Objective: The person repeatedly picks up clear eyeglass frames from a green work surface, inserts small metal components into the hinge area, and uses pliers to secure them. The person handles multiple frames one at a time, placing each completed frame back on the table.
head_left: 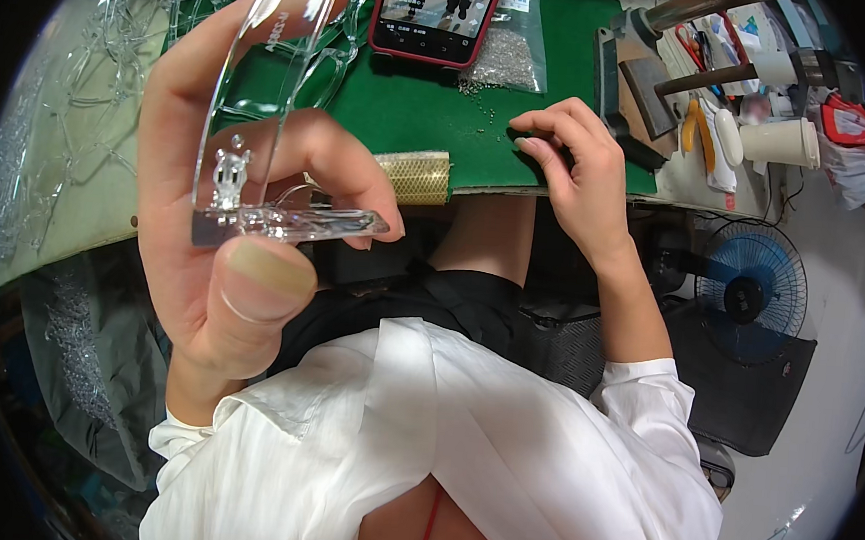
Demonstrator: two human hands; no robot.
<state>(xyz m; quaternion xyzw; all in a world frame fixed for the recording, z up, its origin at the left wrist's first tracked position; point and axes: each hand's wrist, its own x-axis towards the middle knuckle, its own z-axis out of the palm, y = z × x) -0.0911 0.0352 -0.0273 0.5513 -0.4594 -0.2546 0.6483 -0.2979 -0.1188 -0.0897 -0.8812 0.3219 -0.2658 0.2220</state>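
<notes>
The left hand [177, 227], raised before the person, is pinching a clear plastic clip [226, 183] between thumb and curled fingers; its halves are standing apart, suggesting work unfinished. The right hand [588, 171] is bringing thumb and forefinger nearly together; I cannot tell whether they are gripping anything. Loose metal bits [481, 113] and clear plastic pieces [90, 76] are lying about, apparently still unused.
</notes>
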